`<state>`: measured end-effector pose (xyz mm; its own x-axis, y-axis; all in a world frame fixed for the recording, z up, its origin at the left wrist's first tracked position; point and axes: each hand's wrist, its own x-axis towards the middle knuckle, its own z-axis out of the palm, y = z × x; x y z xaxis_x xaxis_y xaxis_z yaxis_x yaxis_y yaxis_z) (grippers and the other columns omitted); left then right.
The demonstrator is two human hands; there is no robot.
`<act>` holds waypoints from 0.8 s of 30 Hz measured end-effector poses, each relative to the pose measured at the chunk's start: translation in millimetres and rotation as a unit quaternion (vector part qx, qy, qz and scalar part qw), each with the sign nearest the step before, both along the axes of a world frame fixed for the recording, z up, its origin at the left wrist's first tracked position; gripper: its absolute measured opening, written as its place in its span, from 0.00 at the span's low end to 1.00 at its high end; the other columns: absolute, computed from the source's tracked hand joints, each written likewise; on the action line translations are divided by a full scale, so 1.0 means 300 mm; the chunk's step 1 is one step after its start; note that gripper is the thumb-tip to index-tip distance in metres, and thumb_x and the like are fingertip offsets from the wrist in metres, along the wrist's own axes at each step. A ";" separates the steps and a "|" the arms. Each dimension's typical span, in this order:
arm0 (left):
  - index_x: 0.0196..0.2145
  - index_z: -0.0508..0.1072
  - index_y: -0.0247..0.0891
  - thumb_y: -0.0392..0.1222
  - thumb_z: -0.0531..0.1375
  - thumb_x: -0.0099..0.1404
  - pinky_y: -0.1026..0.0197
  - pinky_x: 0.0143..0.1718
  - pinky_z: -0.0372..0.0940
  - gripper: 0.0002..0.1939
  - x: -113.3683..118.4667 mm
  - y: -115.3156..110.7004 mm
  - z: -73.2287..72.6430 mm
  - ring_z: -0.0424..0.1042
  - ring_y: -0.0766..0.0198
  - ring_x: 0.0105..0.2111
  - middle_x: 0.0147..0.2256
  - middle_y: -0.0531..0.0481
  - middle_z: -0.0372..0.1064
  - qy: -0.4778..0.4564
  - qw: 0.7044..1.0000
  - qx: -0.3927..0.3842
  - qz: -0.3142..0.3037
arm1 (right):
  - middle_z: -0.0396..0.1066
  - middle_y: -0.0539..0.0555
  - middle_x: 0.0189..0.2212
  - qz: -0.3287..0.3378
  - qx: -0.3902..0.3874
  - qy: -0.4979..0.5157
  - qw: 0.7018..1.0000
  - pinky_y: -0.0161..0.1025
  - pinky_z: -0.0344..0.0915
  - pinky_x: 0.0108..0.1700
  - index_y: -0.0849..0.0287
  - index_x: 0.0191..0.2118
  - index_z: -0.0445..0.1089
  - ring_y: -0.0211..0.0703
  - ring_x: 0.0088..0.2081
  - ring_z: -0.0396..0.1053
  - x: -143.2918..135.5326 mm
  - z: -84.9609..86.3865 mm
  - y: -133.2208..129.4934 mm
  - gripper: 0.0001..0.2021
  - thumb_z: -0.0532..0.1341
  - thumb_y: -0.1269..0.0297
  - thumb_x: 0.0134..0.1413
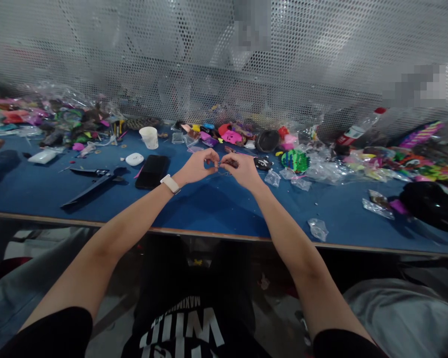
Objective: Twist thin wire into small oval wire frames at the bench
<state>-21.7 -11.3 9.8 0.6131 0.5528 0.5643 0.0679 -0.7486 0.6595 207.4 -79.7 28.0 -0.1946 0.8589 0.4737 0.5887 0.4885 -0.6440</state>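
Observation:
My left hand (199,165), with a pale watch (170,184) at the wrist, pinches thumb to fingertips above the blue table (209,209). My right hand (242,168) pinches close against it, fingertips nearly meeting. Between the two hands is something small and thin, too fine to name; a dark brown bit shows under the right fingers. Just past the right hand lies a black piece with white marks (263,162). Left of the left hand rests a black phone (152,172).
A paper cup (150,138), a white case (134,159) and dark blade-like pieces (93,190) lie to the left. Colourful clay-like pieces and clear bags line the back, by a perforated metal wall (153,59). A bottle (361,128) leans at the right. People sit on both sides.

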 end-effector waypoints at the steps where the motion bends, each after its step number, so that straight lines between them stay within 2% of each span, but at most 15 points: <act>1: 0.44 0.78 0.41 0.38 0.71 0.68 0.49 0.51 0.75 0.08 -0.003 -0.001 0.001 0.81 0.55 0.44 0.43 0.45 0.83 0.009 1.000 0.012 0.010 | 0.81 0.54 0.32 -0.003 0.000 -0.005 1.000 0.45 0.68 0.43 0.55 0.40 0.82 0.47 0.35 0.73 0.000 -0.003 0.001 0.13 0.73 0.51 0.71; 6: 0.44 0.81 0.42 0.40 0.76 0.69 0.50 0.50 0.73 0.09 -0.011 -0.001 0.008 0.79 0.53 0.46 0.42 0.46 0.84 0.069 0.993 0.075 0.067 | 0.81 0.53 0.31 -0.008 -0.009 0.016 1.000 0.45 0.69 0.40 0.54 0.40 0.82 0.46 0.31 0.72 0.007 -0.019 0.011 0.12 0.74 0.51 0.70; 13: 0.45 0.83 0.43 0.42 0.75 0.74 0.46 0.55 0.68 0.07 -0.009 -0.017 0.010 0.77 0.49 0.48 0.43 0.47 0.85 0.123 0.975 0.152 0.105 | 0.81 0.52 0.31 -0.001 -0.019 0.042 0.999 0.46 0.71 0.38 0.53 0.40 0.83 0.45 0.30 0.72 0.018 -0.021 0.007 0.14 0.75 0.48 0.68; 18: 0.48 0.80 0.42 0.40 0.72 0.76 0.48 0.53 0.70 0.06 -0.014 -0.021 0.028 0.78 0.50 0.49 0.45 0.45 0.83 0.125 0.980 0.130 0.081 | 0.82 0.53 0.32 0.016 -0.042 0.103 0.994 0.47 0.75 0.36 0.53 0.40 0.82 0.44 0.28 0.73 0.018 -0.027 0.017 0.16 0.77 0.45 0.64; 24: 0.46 0.77 0.43 0.38 0.69 0.76 0.51 0.47 0.73 0.04 -0.020 -0.009 0.041 0.80 0.55 0.43 0.45 0.45 0.82 0.107 0.991 0.063 0.040 | 0.81 0.52 0.30 0.092 -0.117 0.125 0.981 0.47 0.79 0.39 0.55 0.44 0.86 0.45 0.30 0.79 0.045 -0.011 0.021 0.19 0.77 0.43 0.62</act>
